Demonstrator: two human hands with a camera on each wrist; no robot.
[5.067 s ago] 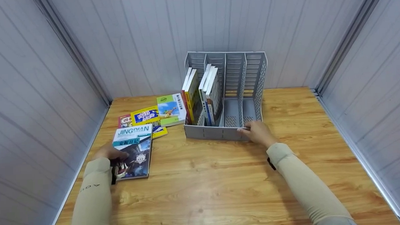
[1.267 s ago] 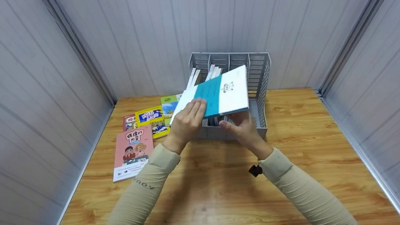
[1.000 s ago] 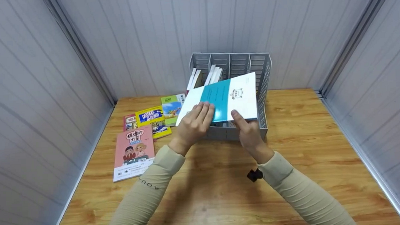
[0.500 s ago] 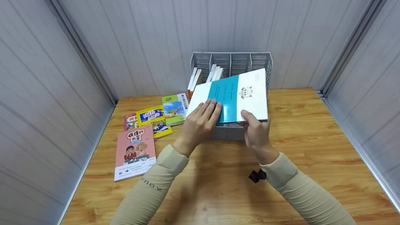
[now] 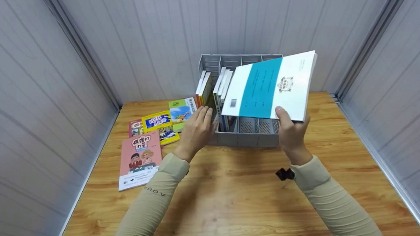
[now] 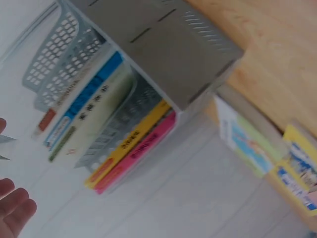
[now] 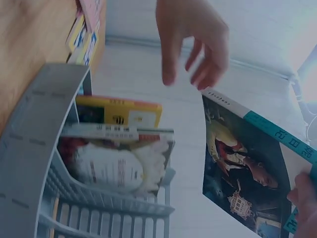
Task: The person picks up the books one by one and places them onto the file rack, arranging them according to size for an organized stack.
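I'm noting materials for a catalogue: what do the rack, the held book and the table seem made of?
Rack: probably plastic, matt grey; thin walls with moulded-looking slots and holes.
Held book: likely paper with a smooth, perhaps glossy card cover; printed, with pale page edges.
Table: wood or wood-look laminate, faintly glossy; the grain and a soft reflection fit either.

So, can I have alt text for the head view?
A right hand holds up a white-and-teal book, partly hiding a gray divided rack; the left hand is empty. Books stand in the rack's left half; four others lie left of it on a wooden table.
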